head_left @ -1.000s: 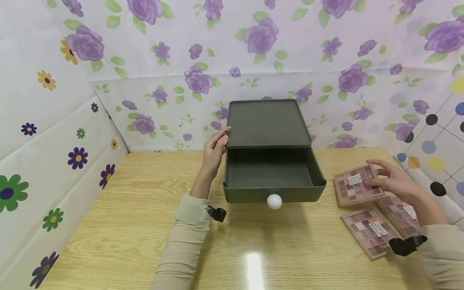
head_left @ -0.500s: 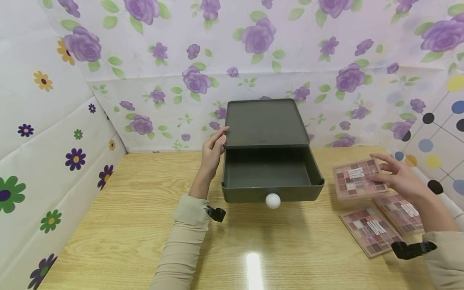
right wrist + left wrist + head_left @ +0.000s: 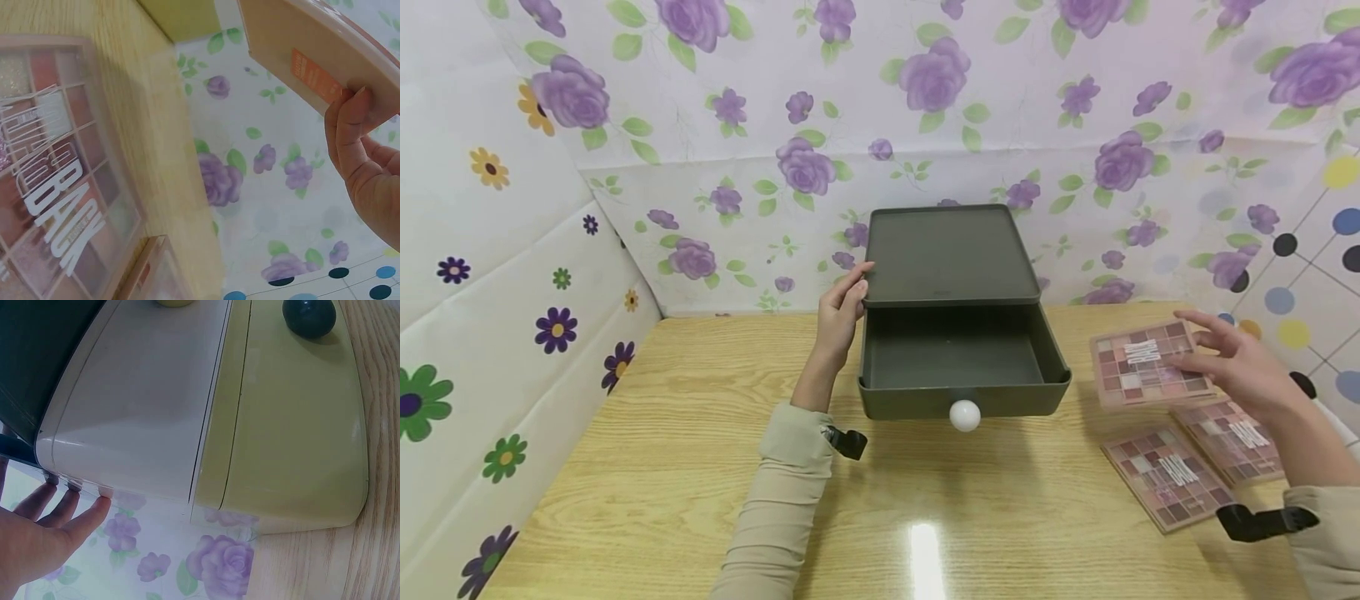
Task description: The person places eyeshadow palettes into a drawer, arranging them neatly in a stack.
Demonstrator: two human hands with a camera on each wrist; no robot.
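In the head view, the jutting top drawer (image 3: 1007, 402) of the dark grey drawer cabinet (image 3: 951, 254) hides the lower fronts. The left wrist view shows them: a whitish drawer front (image 3: 131, 394), its knob cut off by the frame, and a yellow drawer front (image 3: 294, 425) with a dark knob (image 3: 309, 315). The drawer's far end lies in shadow beneath the cabinet's top. The print on the held palette's orange label (image 3: 315, 78) is too small to read.

To the cabinet's right, two more eyeshadow palettes lie on the table (image 3: 685, 467): a near palette (image 3: 1165, 479), and a farther-right palette (image 3: 1232, 437) partly covered by the held one and the right wrist. Rose-patterned fabric (image 3: 805, 108) hangs behind the cabinet.

At the cabinet's left side, the left hand (image 3: 838, 321) touches its edge with fingers spread. The right hand (image 3: 1255, 367) pinches an eyeshadow palette (image 3: 1138, 367), thumb on the lid and fingers underneath, raised above the table just right of the cabinet's drawer. It is flat and pinkish-beige, with a clear lid, white lettering, and a grid of pink and brown shades.
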